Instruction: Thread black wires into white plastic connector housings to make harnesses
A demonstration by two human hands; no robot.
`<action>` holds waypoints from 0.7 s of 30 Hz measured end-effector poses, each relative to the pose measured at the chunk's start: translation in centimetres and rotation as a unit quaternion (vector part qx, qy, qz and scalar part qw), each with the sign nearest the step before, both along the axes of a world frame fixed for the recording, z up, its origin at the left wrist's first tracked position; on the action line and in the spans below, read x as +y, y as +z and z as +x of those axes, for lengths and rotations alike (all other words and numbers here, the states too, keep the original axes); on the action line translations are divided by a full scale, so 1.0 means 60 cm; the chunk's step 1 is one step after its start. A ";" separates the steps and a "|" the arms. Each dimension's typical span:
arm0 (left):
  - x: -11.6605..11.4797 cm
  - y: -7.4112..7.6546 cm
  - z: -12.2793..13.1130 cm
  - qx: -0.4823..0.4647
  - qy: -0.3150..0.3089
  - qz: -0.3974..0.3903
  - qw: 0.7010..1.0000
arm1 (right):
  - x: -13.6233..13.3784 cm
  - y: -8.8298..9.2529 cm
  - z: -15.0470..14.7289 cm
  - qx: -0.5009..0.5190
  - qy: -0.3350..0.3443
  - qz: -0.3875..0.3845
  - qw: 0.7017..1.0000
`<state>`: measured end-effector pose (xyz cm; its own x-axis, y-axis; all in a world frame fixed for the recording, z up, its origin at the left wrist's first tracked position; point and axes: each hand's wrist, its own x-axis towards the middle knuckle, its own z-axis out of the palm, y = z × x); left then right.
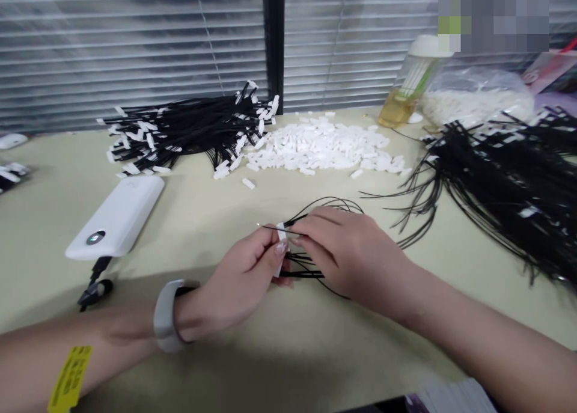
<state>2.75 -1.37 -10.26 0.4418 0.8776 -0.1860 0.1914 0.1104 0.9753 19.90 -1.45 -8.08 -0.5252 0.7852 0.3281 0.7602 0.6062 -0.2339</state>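
Observation:
Near the middle of the table, my left hand is closed on a white plastic connector, its thumb pressed along it. Several thin black wires run from the connector to the right, passing beneath my right hand. Between the thumb and fingertips of my right hand, a single black wire is pinched. Its bare-looking end points left, across the top of the connector. Part of the connector is hidden by my left fingers.
Loose white connectors lie heaped at the back. Finished-looking wire bundles with white ends lie left of them, a large black wire pile at right. A white power bank with a plugged cable lies left; a bottle stands tilted behind.

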 end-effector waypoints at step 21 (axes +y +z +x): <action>-0.001 -0.002 -0.005 -0.012 -0.001 -0.002 1.000 | 0.000 0.030 0.023 0.055 -0.028 -0.079 0.995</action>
<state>2.45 -1.43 -10.40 0.4484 0.8758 -0.1785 0.1688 0.1132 0.9791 21.29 -1.42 -6.25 -0.4476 0.8580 0.2521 0.7557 0.5136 -0.4063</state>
